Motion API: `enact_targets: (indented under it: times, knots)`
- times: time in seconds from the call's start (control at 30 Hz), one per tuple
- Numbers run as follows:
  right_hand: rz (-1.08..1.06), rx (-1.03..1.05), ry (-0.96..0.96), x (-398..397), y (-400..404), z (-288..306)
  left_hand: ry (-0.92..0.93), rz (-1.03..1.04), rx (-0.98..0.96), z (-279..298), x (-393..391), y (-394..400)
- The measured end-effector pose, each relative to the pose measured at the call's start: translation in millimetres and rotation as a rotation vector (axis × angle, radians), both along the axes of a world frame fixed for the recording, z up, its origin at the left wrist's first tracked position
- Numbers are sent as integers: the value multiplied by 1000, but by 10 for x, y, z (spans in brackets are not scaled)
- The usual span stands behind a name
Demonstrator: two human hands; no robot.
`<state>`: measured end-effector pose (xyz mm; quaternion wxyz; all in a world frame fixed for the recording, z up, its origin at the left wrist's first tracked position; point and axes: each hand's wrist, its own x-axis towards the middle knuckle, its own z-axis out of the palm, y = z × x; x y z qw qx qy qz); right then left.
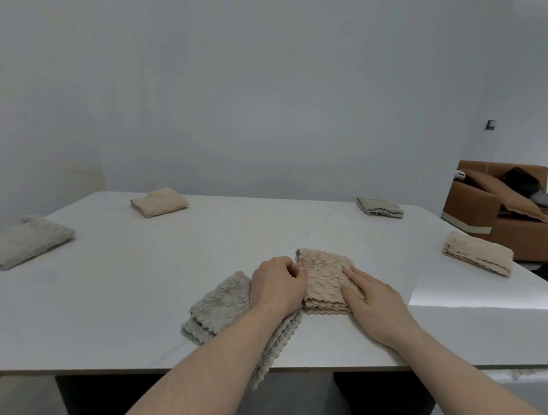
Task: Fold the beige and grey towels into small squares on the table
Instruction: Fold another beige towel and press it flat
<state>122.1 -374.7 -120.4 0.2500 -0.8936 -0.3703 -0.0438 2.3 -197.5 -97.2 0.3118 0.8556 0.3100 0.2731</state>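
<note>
A folded beige towel [321, 274] lies on the white table [133, 279] just ahead of me. My right hand [376, 301] rests flat on its right side, fingers spread. My left hand [277, 286] is curled at the towel's left edge, pinching it. Under my left wrist lies a grey towel [218, 306], loosely folded, with one end hanging over the table's near edge.
Folded towels sit around the table: a grey one [23, 243] far left, a beige one [159, 202] back left, a grey one [379, 207] back right, a beige one [478, 253] at the right edge. A brown sofa [503, 218] stands beyond the right side.
</note>
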Motion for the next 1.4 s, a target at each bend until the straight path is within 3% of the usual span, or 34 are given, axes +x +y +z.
enact_targets:
  times: [0.47,0.7,0.97,1.2,1.4]
  knots:
    - [-55,-61,27,-35,41,32,16,16,61,1,-27,-35]
    - [-46,-37,18,-48,24,40,-112,-260,322,-55,3,-17]
    - [-33,-45,22,-32,27,34,1,-261,404,-54,-11,-35]
    - [-38,-108,27,-26,42,40,303,-291,349,-70,71,-24]
    - [-46,-116,31,-26,55,46,388,-257,366,-59,92,-58]
